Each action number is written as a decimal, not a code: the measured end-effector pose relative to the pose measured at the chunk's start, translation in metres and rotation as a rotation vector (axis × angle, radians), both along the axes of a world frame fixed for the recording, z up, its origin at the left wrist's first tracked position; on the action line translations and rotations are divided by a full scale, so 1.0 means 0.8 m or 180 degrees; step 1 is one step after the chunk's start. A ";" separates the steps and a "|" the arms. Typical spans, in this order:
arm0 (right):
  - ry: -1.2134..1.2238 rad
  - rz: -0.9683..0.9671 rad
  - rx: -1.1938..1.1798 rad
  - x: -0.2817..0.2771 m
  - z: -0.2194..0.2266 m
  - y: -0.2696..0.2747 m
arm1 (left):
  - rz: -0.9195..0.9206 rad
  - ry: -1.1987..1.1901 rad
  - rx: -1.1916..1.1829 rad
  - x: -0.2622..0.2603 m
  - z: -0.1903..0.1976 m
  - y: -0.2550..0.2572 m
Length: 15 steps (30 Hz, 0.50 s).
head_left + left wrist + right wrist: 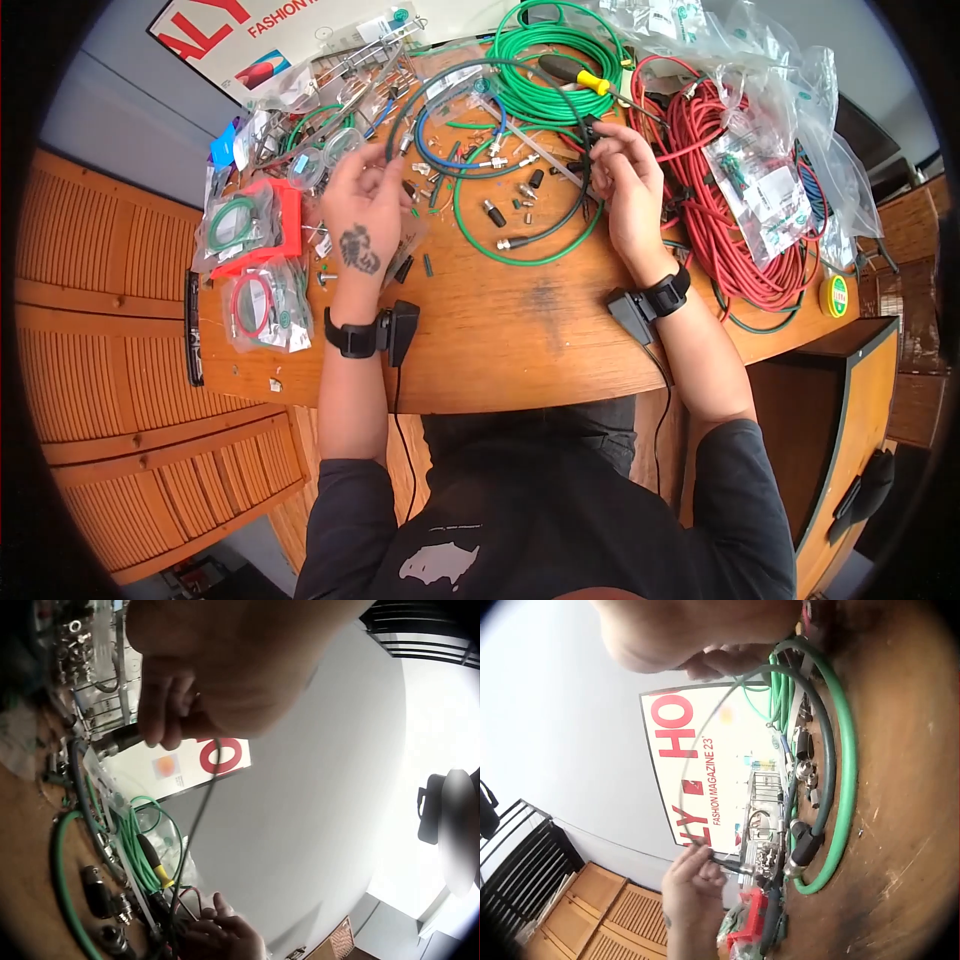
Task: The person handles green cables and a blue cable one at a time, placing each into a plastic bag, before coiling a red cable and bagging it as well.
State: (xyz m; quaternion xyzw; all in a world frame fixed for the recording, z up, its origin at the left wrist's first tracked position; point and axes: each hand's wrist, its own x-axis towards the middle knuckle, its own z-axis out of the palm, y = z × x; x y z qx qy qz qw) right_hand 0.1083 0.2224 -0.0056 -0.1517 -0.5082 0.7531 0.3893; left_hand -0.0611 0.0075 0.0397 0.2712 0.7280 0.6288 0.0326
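Observation:
A thin black cable (490, 62) arcs up between the two hands. My left hand (362, 205) pinches it near one end, where a metal connector (739, 866) sticks out past the fingers. Over the right side of the arc, my right hand (632, 190) has its fingers curled at the cable, seemingly pinching it; the fingertips are partly hidden. The cable's other end, with a silver connector (505, 243), lies on the table inside a green cable loop (515, 262). A blue cable (420, 135) with metal connectors lies beyond the hands.
Loose connectors (494, 212) lie mid-table. Behind them are a green cable coil (510, 90) and a yellow-and-black screwdriver (575, 75). Red cable coils (690, 210) and plastic bags (770, 190) fill the right; a red holder (290, 220) with bagged cables stands left. The wooden table (480, 350) has a curved front edge.

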 end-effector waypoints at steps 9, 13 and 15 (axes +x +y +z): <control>-0.1898 -0.0270 0.2491 -0.003 -0.008 -0.011 | -0.0516 -0.0012 0.1699 0.021 0.015 -0.020; -0.1748 0.0818 0.0843 0.006 0.018 -0.014 | -0.0590 -0.0151 0.1912 0.009 0.003 -0.023; -0.1502 0.1086 0.0396 0.005 0.019 -0.021 | -0.0319 -0.0345 0.1430 0.007 -0.016 -0.019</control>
